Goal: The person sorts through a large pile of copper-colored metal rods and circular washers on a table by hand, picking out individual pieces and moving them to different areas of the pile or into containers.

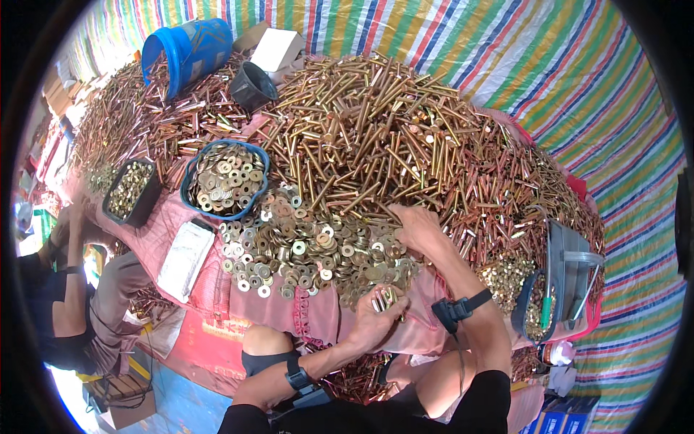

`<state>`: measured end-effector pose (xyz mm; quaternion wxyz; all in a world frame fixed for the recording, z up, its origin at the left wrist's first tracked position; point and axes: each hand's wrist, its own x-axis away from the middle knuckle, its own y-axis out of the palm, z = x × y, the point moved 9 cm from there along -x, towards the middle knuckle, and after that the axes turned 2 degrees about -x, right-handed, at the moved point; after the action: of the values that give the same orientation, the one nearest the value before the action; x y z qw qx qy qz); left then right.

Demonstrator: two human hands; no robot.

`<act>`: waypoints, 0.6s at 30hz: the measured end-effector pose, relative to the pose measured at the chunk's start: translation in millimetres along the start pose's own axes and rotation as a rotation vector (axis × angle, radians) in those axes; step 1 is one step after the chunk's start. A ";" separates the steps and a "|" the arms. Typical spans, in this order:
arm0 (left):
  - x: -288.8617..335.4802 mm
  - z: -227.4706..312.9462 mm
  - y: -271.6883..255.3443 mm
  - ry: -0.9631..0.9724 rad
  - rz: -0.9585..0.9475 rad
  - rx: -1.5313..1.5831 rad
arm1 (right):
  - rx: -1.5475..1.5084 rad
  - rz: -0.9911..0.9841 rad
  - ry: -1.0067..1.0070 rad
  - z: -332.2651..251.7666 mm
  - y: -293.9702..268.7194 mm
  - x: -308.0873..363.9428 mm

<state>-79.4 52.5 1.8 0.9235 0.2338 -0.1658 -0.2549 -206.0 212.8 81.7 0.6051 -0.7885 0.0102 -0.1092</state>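
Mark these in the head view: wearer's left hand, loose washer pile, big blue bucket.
Left hand (367, 323): head view, middle of the hand.
Loose washer pile (318, 249): head view, middle of the heap.
Blue bucket (204, 53): head view, outer side wall.

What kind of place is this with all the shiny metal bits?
Probably a makeshift hardware workshop: there's a big heap of long metal bolts, a pile of loose washers, and striped sheeting.

I spot white lettering (576, 423) on blue boxes (577, 406) below my pink cloth's (249, 307) near-right corner, too small to read!
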 end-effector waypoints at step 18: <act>-0.7 -1.1 -1.0 -0.010 0.016 0.019 | 0.204 0.185 -0.194 -12.9 -14.9 7.1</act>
<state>-79.8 52.5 0.2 0.9224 0.2399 -0.1748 -0.2471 -203.2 203.5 100.3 0.6875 -0.7257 0.0132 0.0232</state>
